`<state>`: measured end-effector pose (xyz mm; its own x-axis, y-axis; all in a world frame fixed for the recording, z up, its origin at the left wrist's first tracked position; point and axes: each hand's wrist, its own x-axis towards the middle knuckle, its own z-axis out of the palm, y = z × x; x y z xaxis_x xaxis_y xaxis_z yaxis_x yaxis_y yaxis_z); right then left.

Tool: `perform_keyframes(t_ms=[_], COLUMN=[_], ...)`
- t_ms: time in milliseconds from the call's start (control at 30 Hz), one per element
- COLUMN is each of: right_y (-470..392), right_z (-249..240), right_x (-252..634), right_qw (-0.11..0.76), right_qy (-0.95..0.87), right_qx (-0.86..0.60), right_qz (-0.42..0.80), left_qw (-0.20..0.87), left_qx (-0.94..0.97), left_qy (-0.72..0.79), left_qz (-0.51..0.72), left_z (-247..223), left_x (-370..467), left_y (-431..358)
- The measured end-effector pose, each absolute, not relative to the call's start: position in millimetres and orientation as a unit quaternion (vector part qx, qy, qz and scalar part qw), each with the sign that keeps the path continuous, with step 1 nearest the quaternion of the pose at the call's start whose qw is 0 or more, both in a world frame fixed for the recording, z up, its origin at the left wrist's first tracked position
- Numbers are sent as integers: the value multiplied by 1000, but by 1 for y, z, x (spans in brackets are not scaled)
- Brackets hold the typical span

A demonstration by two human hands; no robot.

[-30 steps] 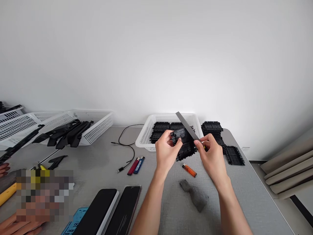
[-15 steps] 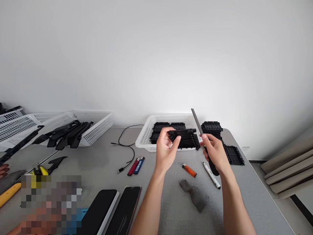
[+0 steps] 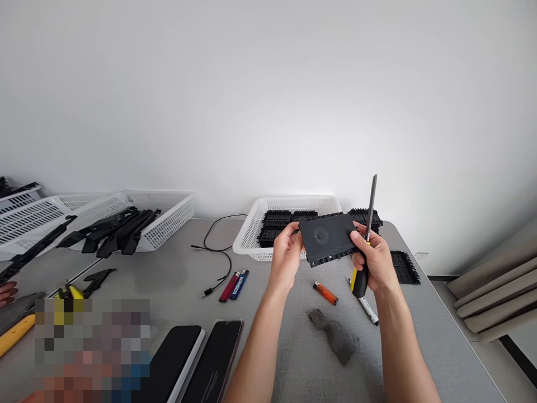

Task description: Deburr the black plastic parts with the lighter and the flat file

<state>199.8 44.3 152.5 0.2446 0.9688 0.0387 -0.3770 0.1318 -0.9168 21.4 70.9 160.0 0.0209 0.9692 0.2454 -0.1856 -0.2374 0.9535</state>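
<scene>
My left hand (image 3: 287,256) grips the left edge of a black plastic plate (image 3: 329,238), closed on it. The plate has toothed long edges, and its flat, smooth face is turned toward me, with a round mark on it. My right hand (image 3: 375,260) is closed around the file (image 3: 372,204), which has a black and yellow handle and a blade pointing up. The thumb and fingers of that hand also pinch the plate's right edge. Behind the plate stands a white basket (image 3: 247,238) with similar black plates (image 3: 274,218) in it.
More black plates (image 3: 405,267) lie at the right. An orange lighter (image 3: 325,293), a marker (image 3: 369,311) and a grey cloth-like piece (image 3: 338,338) lie nearer. Two lighters, a cable (image 3: 230,263) and two phones (image 3: 213,358) are left. A co-worker's hand (image 3: 7,294) shows far left.
The plate has been turned so that its flat face shows. My right hand has moved onto its right edge, and the file has swung from leaning left to nearly upright.
</scene>
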Motion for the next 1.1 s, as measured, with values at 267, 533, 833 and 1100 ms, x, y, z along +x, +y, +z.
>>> perform_keyframes(t_ms=[267, 533, 833, 1100], right_y=[44, 45, 49, 49], right_z=[152, 149, 142, 142], right_x=[194, 189, 192, 196], right_qw=[681, 678, 658, 644], right_qy=[-409, -424, -449, -463], right_qx=[-464, -486, -526, -542], right_qz=[393, 352, 298, 276], left_qw=[547, 513, 512, 548], left_qx=[499, 513, 554, 576], left_qy=[355, 366, 342, 325], left_qz=[571, 583, 561, 512], left_z=[163, 164, 168, 168], left_x=[19, 32, 25, 17], left_y=[67, 62, 60, 59])
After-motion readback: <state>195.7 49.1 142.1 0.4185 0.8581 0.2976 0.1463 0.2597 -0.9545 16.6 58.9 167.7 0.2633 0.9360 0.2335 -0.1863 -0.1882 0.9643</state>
